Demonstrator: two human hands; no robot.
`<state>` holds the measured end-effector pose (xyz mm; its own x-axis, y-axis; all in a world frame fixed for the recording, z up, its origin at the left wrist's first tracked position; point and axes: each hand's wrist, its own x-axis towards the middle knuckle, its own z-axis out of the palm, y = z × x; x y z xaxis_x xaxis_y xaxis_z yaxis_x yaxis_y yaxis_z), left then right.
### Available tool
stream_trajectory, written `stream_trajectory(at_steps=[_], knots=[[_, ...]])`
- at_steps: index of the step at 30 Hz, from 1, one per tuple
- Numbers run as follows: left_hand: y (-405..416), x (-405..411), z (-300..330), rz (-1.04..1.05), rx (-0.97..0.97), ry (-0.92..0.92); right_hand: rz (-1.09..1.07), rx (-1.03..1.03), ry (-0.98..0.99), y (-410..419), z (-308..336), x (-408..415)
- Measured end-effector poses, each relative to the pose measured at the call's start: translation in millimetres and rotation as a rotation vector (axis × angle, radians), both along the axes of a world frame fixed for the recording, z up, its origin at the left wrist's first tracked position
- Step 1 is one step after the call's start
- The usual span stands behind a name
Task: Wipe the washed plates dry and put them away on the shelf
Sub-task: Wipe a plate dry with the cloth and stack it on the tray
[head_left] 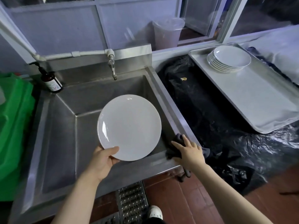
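Plate (pixel 129 126) pinched at near rim by left hand (pixel 101 160) alone over sink (pixel 68 97); slip likely if wet; right hand (pixel 188 151) laid flat-fingered on cloth (pixel 175 150), not gripping.

Commercial kitchen scullery: deep steel sink (pixel 68 101), floor drain grate (pixel 131 202) (tiled floor), stacked plates (pixel 228 62).

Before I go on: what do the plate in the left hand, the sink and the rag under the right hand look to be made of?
The plate looks like glazed white ceramic, though melamine is possible: smooth, with bright glints near its rim. The sink looks like brushed stainless steel: grey, dull sheen, folded seams. The rag seems to be soft dark cloth, crumpled on the sink's corner under the right hand. The left hand grips the plate's edge.
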<state>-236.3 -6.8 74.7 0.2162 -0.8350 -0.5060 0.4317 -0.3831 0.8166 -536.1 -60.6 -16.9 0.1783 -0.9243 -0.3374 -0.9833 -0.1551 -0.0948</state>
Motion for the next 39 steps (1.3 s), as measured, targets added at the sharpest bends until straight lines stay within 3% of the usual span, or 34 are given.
stream_trajectory(at_steps=[5, 10, 15, 19, 25, 30, 35, 39], knots=[[5.9, -1.0, 3.7, 0.033, -0.009, 0.055, -0.163, -0.141, -0.375, -5.4, 10.4, -5.6], [9.3, 11.1, 17.6, 0.035, -0.060, 0.063, -0.246, -0.370, -0.786, -3.1, 59.8, 17.6], [7.7, 21.5, 45.3, 0.032, -0.147, 0.040, -0.073, -0.570, -1.029, -6.4, 143.2, 69.3], [9.3, 31.8, 68.2, 0.024, -0.238, -0.012, 0.106, -0.667, -0.931, -20.8, 205.6, 117.1], [18.7, 54.3, 85.4, 0.037, -0.365, -0.029, 0.450, -0.913, -0.422, -36.2, 234.3, 156.9], [20.5, 64.2, 97.0, 0.158, -0.449, 0.072, 0.452, -0.933, -0.463, -10.1, 218.3, 173.4], [12.6, 62.6, 110.7, 0.200, -0.504, 0.252, 0.657, -0.797, -0.537, 36.0, 200.3, 220.0], [15.3, 67.9, 107.2, 0.216, -0.511, 0.276, 0.701, -0.788, -0.505, 24.7, 211.1, 213.9]])
